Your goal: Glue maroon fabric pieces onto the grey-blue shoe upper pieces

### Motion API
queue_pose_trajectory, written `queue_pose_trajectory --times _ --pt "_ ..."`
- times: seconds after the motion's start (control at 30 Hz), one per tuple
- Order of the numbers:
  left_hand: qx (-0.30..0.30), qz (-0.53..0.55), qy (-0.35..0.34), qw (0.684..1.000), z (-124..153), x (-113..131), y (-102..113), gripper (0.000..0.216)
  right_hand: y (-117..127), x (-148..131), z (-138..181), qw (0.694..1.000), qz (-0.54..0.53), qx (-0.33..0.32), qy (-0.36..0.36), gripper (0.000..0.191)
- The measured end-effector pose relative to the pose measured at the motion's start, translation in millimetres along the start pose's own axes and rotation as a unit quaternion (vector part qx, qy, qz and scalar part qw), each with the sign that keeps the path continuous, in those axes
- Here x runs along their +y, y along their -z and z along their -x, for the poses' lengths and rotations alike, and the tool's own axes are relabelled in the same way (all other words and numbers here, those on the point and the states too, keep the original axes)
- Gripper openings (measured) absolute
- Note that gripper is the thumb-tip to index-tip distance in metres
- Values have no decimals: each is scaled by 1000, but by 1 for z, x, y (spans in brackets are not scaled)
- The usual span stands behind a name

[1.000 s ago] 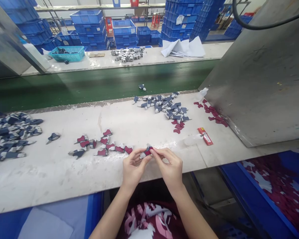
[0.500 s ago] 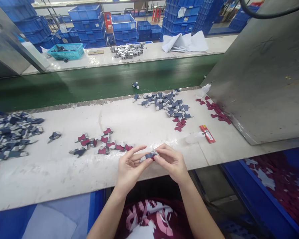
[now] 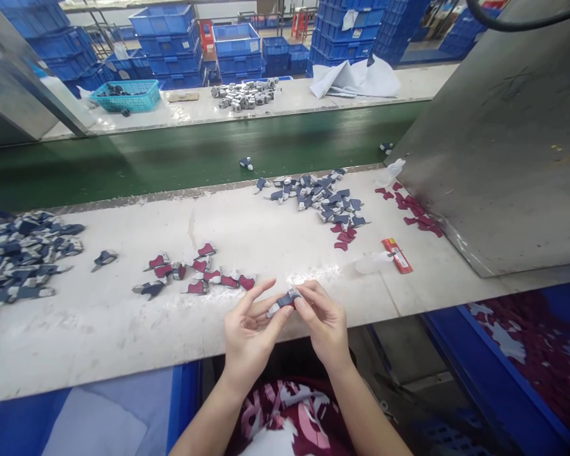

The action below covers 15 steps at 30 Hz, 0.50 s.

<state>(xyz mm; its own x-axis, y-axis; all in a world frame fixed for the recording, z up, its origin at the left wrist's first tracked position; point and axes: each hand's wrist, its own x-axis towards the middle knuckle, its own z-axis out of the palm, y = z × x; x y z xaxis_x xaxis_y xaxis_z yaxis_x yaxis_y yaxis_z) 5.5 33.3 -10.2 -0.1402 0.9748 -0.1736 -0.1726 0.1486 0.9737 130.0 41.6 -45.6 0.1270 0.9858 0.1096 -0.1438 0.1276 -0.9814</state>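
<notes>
Between my two hands, above the front edge of the white table, is a small dark blue and grey plastic part with a bit of red on its lower side. My left hand pinches its left end between thumb and fingers. At its right end, the thumb and fingertips of my right hand press on it. Left of my hands lie several parts with red faces. Beyond them to the right is a pile of blue and grey parts with loose red pieces at its near side.
A clear bottle lies by a red packet. More red pieces lie beside a metal panel. A large heap of blue parts is at left. A green conveyor belt runs behind, with a teal basket beyond.
My hands still hold the part, now tilted slightly more, with my right hand shifted a little left. On the belt, one part has moved left and another has come into view at right.
</notes>
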Motion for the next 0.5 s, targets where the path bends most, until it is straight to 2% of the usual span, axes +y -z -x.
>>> queue_pose_trajectory --times 0.1,0.3,0.4,0.5 --pt "-5 -30 -39 999 0 -7 3 39 -5 0 0 1000 1 16 -3 17" --pt "5 -46 -46 998 -5 -13 6 28 -3 7 -3 1000 1 -24 -6 20" --pt "-23 -93 -99 990 -6 -15 6 21 -3 9 -1 1000 17 -2 -19 21" --pt "-51 -139 -156 977 -8 -19 9 26 -7 10 2 998 50 22 -36 24"
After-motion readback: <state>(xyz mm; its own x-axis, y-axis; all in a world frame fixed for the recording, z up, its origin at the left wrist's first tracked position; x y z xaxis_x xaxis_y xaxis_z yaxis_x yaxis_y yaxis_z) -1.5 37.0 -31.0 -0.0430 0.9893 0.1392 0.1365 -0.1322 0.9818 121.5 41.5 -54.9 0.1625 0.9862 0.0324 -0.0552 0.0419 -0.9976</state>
